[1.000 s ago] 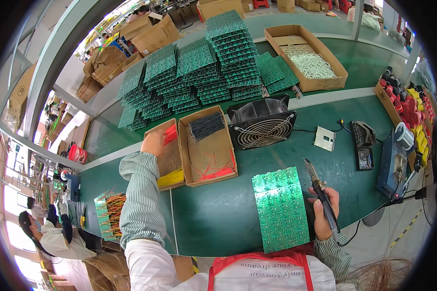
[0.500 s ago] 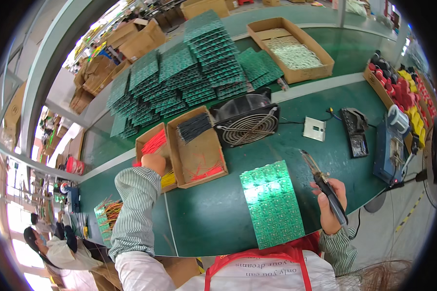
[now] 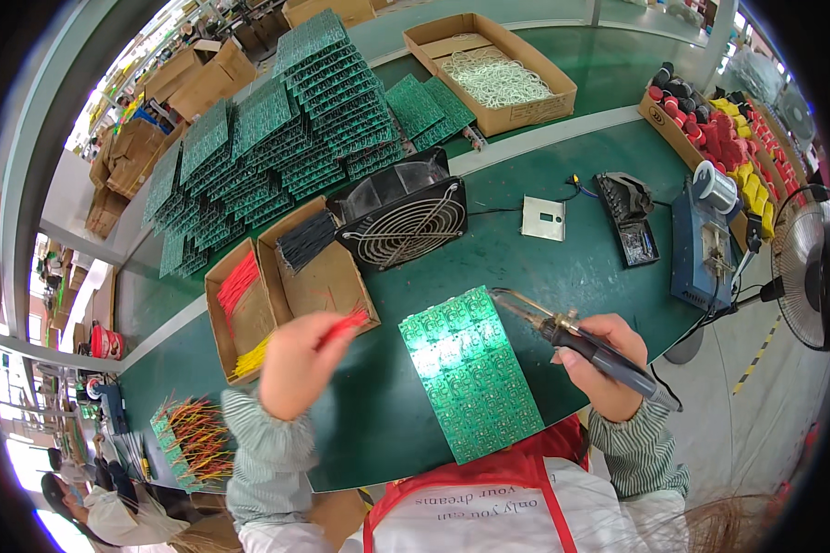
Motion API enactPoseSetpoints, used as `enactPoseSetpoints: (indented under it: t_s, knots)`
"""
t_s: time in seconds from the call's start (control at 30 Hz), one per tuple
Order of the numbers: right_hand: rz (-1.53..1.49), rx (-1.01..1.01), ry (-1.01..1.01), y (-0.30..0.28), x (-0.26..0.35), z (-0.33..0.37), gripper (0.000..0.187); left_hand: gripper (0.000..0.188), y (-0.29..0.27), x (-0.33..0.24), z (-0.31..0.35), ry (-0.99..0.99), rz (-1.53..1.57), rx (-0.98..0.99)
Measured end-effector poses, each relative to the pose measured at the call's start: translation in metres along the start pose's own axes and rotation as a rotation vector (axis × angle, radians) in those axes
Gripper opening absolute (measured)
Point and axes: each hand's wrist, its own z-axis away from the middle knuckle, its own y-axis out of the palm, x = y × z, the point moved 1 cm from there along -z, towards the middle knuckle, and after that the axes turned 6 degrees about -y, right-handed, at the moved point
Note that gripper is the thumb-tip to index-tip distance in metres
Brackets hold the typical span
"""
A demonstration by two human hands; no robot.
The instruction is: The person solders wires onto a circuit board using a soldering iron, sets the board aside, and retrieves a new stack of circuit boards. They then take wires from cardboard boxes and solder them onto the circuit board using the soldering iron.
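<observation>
My left hand is over the near end of a cardboard tray, its fingertips pinched on a bunch of thin red wires. My right hand grips a dark-handled soldering iron with a metal feed fitting, its tip pointing up and left. That tip is close to the upper right corner of a green circuit board panel, which lies flat before me and appears apart from it. Black wires fill the far end of the tray. The narrower box beside it holds red wires and yellow wires.
Tall stacks of circuit panels stand behind a black fan. A white plate, a black open case and a blue soldering unit with a solder spool are rightward. A panel bristling with wires lies left.
My left hand has come from the narrow box right and nearer, to the red wires. The iron's tip is nearer the panel's corner. The whole view has shifted, moving the bench things leftward.
</observation>
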Motion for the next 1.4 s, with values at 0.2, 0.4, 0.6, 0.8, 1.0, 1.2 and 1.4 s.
enactPoseSetpoints:
  t_s: [0.2, 0.4, 0.6, 0.8, 1.0, 1.2, 1.4]
  knots:
    - [0.016, 0.194, -0.031, 0.012, 0.023, -0.026, 0.021, 0.015, 0.045, -0.004, 0.0, 0.007, 0.153, 0.071]
    - [0.024, 0.295, -0.06, 0.03, 0.022, -0.037, 0.019, 0.015, 0.054, -0.004, -0.002, -0.097, 0.242, 0.071]
    - [0.01, 0.318, 0.042, 0.041, 0.015, -0.046, 0.019, 0.017, 0.054, -0.002, -0.007, -0.086, 0.203, 0.111]
    - [0.016, 0.328, 0.066, 0.047, 0.014, -0.051, 0.018, 0.017, 0.053, 0.001, -0.008, -0.063, 0.169, 0.081]
    - [0.006, 0.331, 0.073, 0.048, 0.011, -0.053, 0.018, 0.017, 0.055, 0.001, -0.01, -0.064, 0.184, 0.099]
    - [0.033, 0.361, 0.078, 0.048, 0.012, -0.054, 0.019, 0.017, 0.053, -0.001, -0.01, -0.045, 0.148, 0.121]
    - [0.017, 0.33, 0.076, 0.045, 0.016, -0.055, 0.019, 0.017, 0.052, 0.0, -0.012, -0.033, 0.149, 0.136]
